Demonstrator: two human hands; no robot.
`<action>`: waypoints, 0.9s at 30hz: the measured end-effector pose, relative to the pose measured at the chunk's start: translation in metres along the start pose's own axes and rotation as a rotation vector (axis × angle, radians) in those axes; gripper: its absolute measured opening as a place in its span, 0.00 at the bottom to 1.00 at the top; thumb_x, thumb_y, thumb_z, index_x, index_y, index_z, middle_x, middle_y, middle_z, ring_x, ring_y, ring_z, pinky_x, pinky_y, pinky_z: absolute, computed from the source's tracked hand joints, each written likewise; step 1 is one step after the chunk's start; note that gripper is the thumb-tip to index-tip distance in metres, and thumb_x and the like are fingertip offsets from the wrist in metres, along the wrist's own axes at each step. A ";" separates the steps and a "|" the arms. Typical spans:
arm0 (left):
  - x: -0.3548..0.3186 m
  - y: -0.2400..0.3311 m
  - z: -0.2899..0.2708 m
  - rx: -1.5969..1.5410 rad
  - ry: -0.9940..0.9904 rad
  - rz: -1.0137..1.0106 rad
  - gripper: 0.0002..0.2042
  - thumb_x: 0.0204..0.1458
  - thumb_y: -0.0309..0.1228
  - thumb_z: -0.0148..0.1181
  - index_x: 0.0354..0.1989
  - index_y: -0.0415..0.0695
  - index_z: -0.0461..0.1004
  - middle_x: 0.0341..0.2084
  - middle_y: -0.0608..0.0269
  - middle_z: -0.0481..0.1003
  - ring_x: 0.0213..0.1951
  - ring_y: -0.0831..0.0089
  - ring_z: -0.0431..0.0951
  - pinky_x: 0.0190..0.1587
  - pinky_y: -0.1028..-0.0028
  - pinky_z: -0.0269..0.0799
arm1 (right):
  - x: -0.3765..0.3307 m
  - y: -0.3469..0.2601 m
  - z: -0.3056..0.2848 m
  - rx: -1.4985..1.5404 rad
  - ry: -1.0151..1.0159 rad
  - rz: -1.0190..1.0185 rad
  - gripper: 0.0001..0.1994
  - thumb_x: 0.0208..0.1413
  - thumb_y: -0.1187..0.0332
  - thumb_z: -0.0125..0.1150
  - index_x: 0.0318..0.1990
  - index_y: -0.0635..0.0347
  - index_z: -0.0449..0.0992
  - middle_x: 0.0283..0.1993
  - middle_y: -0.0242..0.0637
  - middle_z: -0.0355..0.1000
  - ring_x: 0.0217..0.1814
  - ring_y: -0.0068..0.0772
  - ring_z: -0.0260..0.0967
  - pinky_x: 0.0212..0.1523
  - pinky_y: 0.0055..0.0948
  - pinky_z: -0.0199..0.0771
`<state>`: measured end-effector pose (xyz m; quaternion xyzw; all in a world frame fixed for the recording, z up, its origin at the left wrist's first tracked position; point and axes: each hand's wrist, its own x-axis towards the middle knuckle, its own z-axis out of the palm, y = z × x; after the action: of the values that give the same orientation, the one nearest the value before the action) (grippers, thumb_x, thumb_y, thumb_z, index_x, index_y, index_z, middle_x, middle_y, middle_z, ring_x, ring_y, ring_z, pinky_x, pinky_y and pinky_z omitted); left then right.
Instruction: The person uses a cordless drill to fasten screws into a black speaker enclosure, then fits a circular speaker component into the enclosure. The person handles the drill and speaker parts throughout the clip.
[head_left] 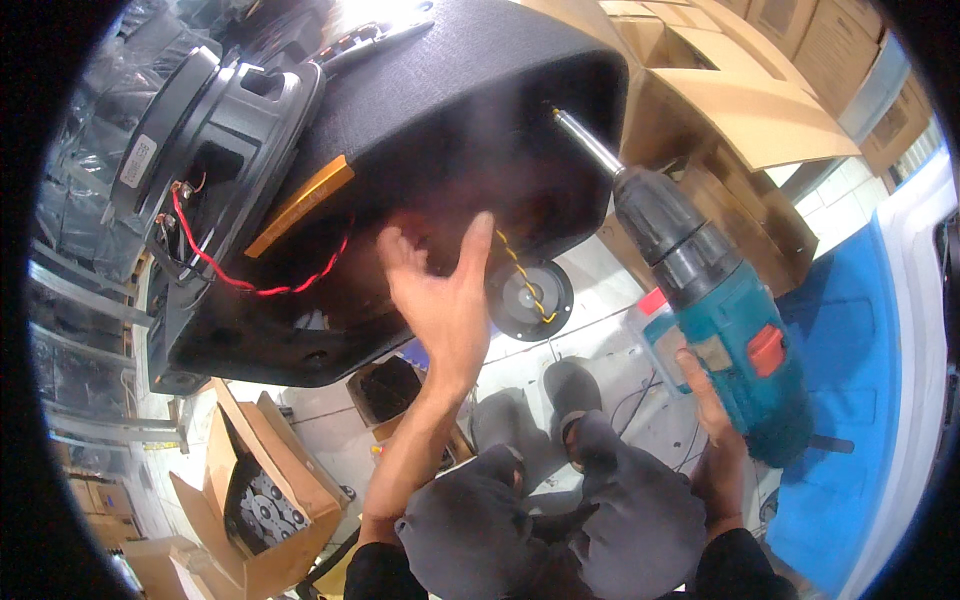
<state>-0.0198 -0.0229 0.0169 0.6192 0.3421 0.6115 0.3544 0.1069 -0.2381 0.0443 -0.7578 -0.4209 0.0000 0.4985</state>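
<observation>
A large black speaker cabinet [450, 60] lies before me, its recessed face toward me. My left hand [438, 295] is open in front of that recess, thumb and fingers spread, nothing in it. A teal-and-black power drill [735, 310] is in my right hand [708, 400], which wraps its handle. The drill's long bit points up and left, with its tip at the cabinet's recessed face; contact cannot be made out. On the cabinet's left rests a woofer [240, 130] with twisted red wires [215, 265]. A round driver [530, 298] with yellow wires hangs or lies below the recess.
A gold-coloured bar [300, 205] lies along the cabinet beside the woofer. An open cardboard box [310, 485] with black parts stands lower left; another carton [750, 110] is at upper right. A blue panel [850, 400] stands at right. Plastic-wrapped goods [80, 170] line the left.
</observation>
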 end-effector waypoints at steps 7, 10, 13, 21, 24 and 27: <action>0.020 -0.001 0.017 -0.051 -0.054 -0.138 0.16 0.49 0.34 0.70 0.39 0.34 0.74 0.35 0.57 0.79 0.37 0.70 0.76 0.46 0.70 0.69 | -0.005 -0.009 -0.023 -0.247 0.119 -0.016 0.29 0.44 0.67 0.73 0.57 0.56 0.71 0.39 0.38 0.78 0.37 0.34 0.77 0.40 0.31 0.76; 0.019 -0.001 0.020 -0.023 -0.018 -0.061 0.16 0.50 0.34 0.69 0.38 0.34 0.75 0.35 0.57 0.79 0.37 0.70 0.76 0.46 0.70 0.69 | -0.008 -0.002 -0.020 -0.182 0.130 -0.033 0.25 0.46 0.68 0.72 0.54 0.59 0.73 0.41 0.39 0.78 0.38 0.35 0.76 0.41 0.32 0.75; 0.018 0.000 0.023 -0.058 0.009 0.000 0.16 0.50 0.35 0.69 0.38 0.33 0.75 0.35 0.56 0.79 0.37 0.68 0.77 0.46 0.68 0.69 | -0.013 0.000 -0.011 -0.112 0.117 0.023 0.21 0.49 0.69 0.71 0.51 0.62 0.75 0.43 0.41 0.77 0.38 0.36 0.74 0.43 0.32 0.74; 0.018 -0.003 0.022 -0.001 -0.009 -0.026 0.16 0.50 0.35 0.69 0.39 0.35 0.75 0.36 0.56 0.79 0.38 0.66 0.77 0.46 0.67 0.68 | -0.024 -0.014 0.009 0.140 -0.003 0.139 0.17 0.49 0.66 0.71 0.47 0.60 0.78 0.48 0.42 0.76 0.47 0.46 0.74 0.49 0.41 0.72; 0.018 -0.004 0.023 -0.042 -0.009 -0.010 0.16 0.50 0.35 0.68 0.39 0.35 0.75 0.36 0.57 0.79 0.38 0.66 0.76 0.46 0.67 0.68 | -0.025 -0.015 0.006 0.094 -0.010 0.105 0.16 0.51 0.67 0.70 0.48 0.58 0.78 0.49 0.42 0.77 0.49 0.45 0.74 0.50 0.41 0.72; 0.017 -0.003 0.023 -0.060 -0.015 -0.013 0.15 0.51 0.34 0.68 0.39 0.35 0.75 0.36 0.57 0.78 0.39 0.67 0.76 0.47 0.68 0.68 | -0.025 -0.012 0.003 -0.010 -0.114 0.049 0.18 0.52 0.65 0.69 0.51 0.55 0.77 0.50 0.40 0.76 0.49 0.45 0.75 0.50 0.39 0.72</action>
<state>0.0038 -0.0076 0.0228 0.6104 0.3250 0.6147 0.3795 0.0822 -0.2499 0.0417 -0.7692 -0.4299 0.0532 0.4697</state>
